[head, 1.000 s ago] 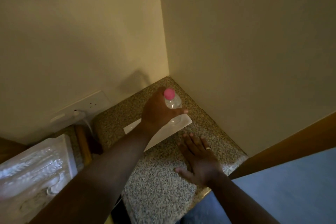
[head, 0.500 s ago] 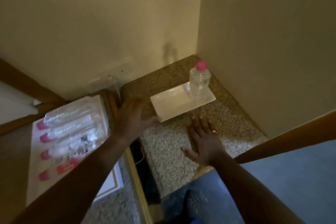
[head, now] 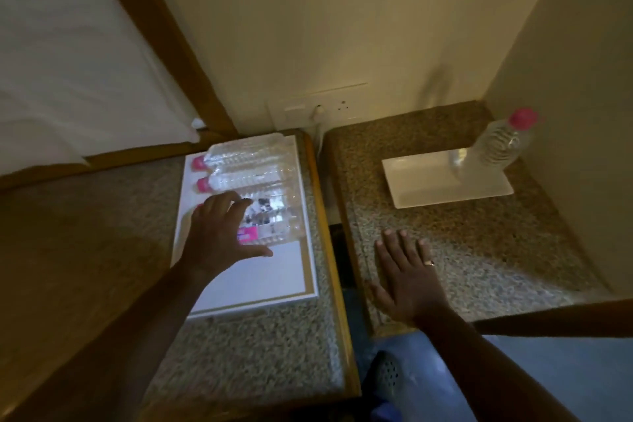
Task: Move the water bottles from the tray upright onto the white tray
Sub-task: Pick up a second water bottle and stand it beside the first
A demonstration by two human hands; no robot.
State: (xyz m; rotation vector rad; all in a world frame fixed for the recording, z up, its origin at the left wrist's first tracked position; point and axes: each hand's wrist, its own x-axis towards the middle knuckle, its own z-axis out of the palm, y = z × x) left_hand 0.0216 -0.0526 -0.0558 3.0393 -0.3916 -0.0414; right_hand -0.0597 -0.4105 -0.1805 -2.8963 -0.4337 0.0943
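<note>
Several clear water bottles with pink caps (head: 251,178) lie on their sides on a white gold-edged tray (head: 260,279) on the left counter. My left hand (head: 221,233) hovers over the nearest bottles with fingers spread, holding nothing. On the right counter sits a small white tray (head: 428,192). One bottle (head: 496,146) stands upright on its far right corner. My right hand (head: 406,279) rests flat and open on the right counter, in front of the white tray.
The two speckled stone counters (head: 479,250) are split by a dark gap (head: 339,250). Walls close the back and right sides. A wall socket with a plugged cable (head: 320,110) sits behind the gap. White bedding (head: 68,79) lies at the far left.
My left hand let go of the bottle, which now stands on the white tray, and swung left to the bottles on the gold-edged tray. My right hand stayed flat on the counter.
</note>
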